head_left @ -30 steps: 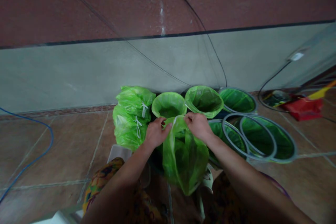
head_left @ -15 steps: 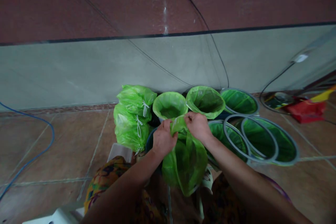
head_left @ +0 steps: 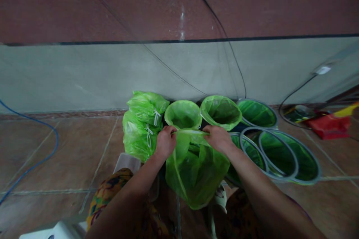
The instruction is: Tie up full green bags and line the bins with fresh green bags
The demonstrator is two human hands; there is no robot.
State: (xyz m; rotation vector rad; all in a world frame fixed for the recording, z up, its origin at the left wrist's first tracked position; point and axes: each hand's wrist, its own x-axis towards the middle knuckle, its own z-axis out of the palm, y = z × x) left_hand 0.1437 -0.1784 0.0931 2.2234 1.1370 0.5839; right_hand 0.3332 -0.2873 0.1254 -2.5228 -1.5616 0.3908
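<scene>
My left hand [head_left: 165, 142] and my right hand [head_left: 219, 139] pinch opposite ends of the top edge of a lime-green plastic bag [head_left: 196, 173], stretching that edge taut between them. The bag hangs open and slack below my hands. Just beyond it, two green bags line round containers, one [head_left: 183, 115] nearest my left hand and one [head_left: 220, 112] nearest my right. Two tied green bags with white ties [head_left: 143, 129] lie stacked to the left. Green-lined grey hoops [head_left: 277, 153] lie to the right, overlapping each other.
A grey wall [head_left: 84, 78] rises behind a tiled brown floor [head_left: 70, 149]. A blue cable [head_left: 42, 153] runs along the left. A black cable and a red object [head_left: 328, 127] sit at the right. Patterned fabric [head_left: 108, 194] lies below my left arm.
My hands have moved apart. The bag's top edge, bunched between them earlier, is now pulled out flat and wider.
</scene>
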